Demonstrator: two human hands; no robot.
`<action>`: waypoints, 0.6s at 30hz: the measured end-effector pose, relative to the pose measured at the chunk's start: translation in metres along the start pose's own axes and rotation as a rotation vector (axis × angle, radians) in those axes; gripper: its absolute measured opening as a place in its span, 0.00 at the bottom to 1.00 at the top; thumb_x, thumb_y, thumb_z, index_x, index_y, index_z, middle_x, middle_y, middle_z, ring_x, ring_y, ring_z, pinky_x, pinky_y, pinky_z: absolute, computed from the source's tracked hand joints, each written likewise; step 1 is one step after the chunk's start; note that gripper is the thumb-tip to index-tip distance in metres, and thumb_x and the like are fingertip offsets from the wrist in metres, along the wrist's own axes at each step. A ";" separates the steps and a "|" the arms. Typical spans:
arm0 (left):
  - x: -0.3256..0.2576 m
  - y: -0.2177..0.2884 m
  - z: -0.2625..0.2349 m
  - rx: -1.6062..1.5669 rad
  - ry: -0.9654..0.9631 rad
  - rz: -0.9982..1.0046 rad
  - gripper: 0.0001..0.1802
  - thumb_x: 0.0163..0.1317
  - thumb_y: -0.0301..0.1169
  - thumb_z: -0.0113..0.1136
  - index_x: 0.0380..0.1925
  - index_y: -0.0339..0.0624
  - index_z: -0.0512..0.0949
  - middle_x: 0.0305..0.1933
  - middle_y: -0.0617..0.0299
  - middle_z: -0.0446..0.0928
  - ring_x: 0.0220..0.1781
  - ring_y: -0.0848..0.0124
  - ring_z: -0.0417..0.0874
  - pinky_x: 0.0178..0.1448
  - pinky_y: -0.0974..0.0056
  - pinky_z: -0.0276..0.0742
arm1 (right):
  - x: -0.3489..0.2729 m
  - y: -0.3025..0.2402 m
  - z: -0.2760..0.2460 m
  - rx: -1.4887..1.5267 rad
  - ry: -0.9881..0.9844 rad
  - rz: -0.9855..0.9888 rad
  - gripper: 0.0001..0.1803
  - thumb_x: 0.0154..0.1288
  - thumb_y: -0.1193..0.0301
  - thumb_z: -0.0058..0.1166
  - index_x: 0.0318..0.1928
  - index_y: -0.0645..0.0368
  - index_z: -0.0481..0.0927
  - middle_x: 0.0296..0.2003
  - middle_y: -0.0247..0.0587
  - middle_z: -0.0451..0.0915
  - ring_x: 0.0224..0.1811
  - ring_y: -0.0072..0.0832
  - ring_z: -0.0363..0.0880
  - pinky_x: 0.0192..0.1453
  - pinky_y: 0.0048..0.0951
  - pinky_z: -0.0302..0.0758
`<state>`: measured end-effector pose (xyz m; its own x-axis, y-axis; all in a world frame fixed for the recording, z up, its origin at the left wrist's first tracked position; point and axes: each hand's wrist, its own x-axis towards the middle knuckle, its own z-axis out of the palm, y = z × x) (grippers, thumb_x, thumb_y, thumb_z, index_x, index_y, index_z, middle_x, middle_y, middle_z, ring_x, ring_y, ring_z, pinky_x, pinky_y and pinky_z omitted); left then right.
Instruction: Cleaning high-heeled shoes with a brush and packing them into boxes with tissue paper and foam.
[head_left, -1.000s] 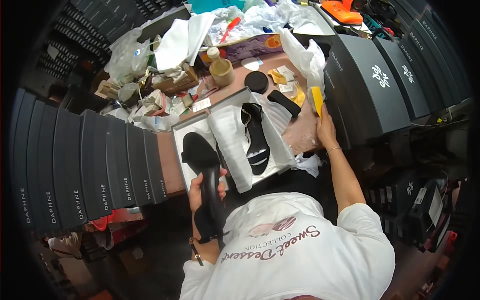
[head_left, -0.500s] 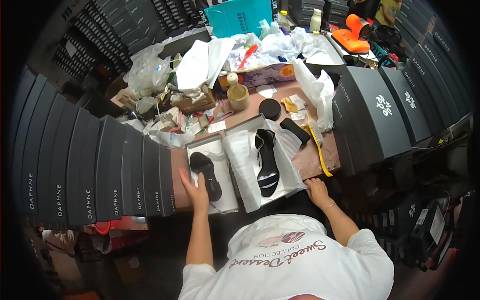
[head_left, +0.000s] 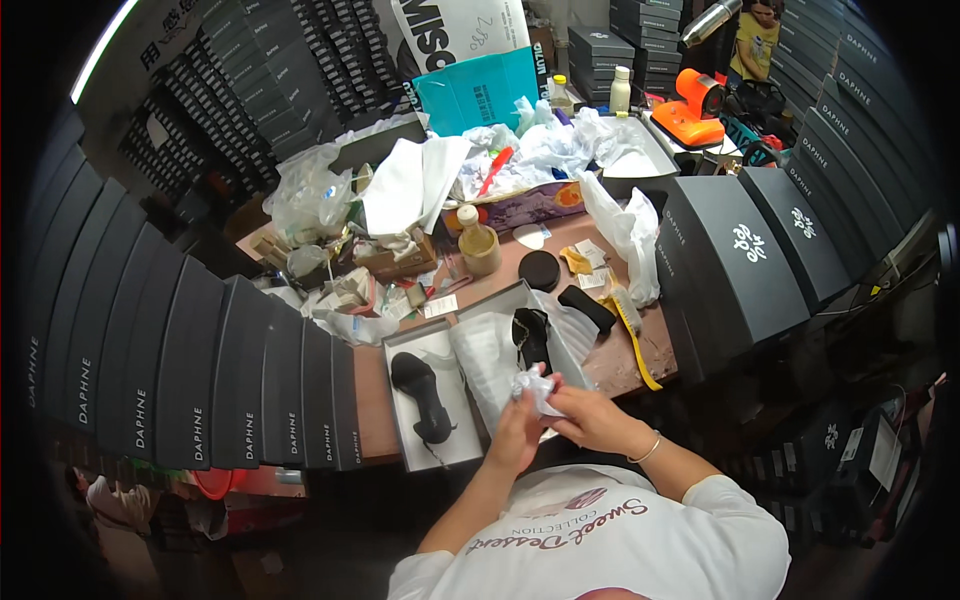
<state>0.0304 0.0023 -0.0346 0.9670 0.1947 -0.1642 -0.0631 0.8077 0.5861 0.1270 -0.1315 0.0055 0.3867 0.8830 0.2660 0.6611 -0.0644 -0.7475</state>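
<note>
Crumpled white tissue paper (head_left: 535,387) is held between my two hands above the near end of an open grey shoebox (head_left: 572,352). My left hand (head_left: 516,428) grips it from the left, and the fingers of my right hand (head_left: 592,418) close on it from the right. Below and beyond them a black heeled sandal (head_left: 532,335) lies in the box beside white foam wrap (head_left: 488,352); its near part is hidden by my hands. The other black sandal (head_left: 424,392) lies on its side in the grey box lid (head_left: 404,440), left of my left hand.
Dark grey shoeboxes (head_left: 232,370) line the left, and more (head_left: 735,255) stand on the right. Beyond the open box are a glue bottle (head_left: 479,243), a round black tin (head_left: 539,269), a black block (head_left: 587,310), a yellow-handled brush (head_left: 636,345) and a heap of white paper (head_left: 560,140).
Both hands have come together in the middle and now hold crumpled tissue paper. My left hand has left the left sandal, which lies turned differently; my right hand has left the box corner.
</note>
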 end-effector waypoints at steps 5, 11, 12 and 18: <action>0.007 0.038 -0.037 0.032 0.295 0.269 0.20 0.70 0.28 0.45 0.61 0.40 0.63 0.46 0.50 0.74 0.43 0.62 0.79 0.55 0.56 0.75 | 0.050 0.035 -0.029 0.148 -0.133 0.032 0.17 0.57 0.61 0.63 0.39 0.62 0.80 0.37 0.46 0.79 0.36 0.40 0.79 0.41 0.35 0.74; 0.024 0.026 -0.067 0.178 0.384 0.212 0.26 0.66 0.24 0.48 0.64 0.44 0.58 0.47 0.48 0.75 0.36 0.62 0.81 0.43 0.55 0.81 | 0.193 0.163 -0.146 0.047 0.886 0.134 0.22 0.60 0.69 0.57 0.55 0.60 0.74 0.50 0.49 0.75 0.50 0.36 0.75 0.52 0.31 0.73; 0.029 0.022 -0.069 0.209 0.357 0.184 0.27 0.66 0.24 0.48 0.65 0.44 0.57 0.47 0.47 0.75 0.36 0.62 0.82 0.42 0.55 0.81 | 0.213 0.190 -0.167 -0.004 0.961 0.161 0.23 0.58 0.67 0.57 0.54 0.60 0.75 0.51 0.55 0.74 0.52 0.43 0.74 0.56 0.37 0.71; 0.039 0.013 -0.101 0.298 0.443 0.051 0.21 0.66 0.25 0.50 0.59 0.39 0.64 0.45 0.47 0.78 0.32 0.63 0.82 0.39 0.59 0.81 | 0.302 0.337 -0.175 -0.365 0.843 0.599 0.30 0.57 0.60 0.58 0.61 0.48 0.70 0.61 0.61 0.62 0.65 0.55 0.60 0.66 0.54 0.60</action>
<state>0.0429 0.0766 -0.1131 0.7640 0.4976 -0.4107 0.0278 0.6106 0.7915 0.5790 0.0321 -0.0596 0.9325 0.0701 0.3543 0.3160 -0.6334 -0.7064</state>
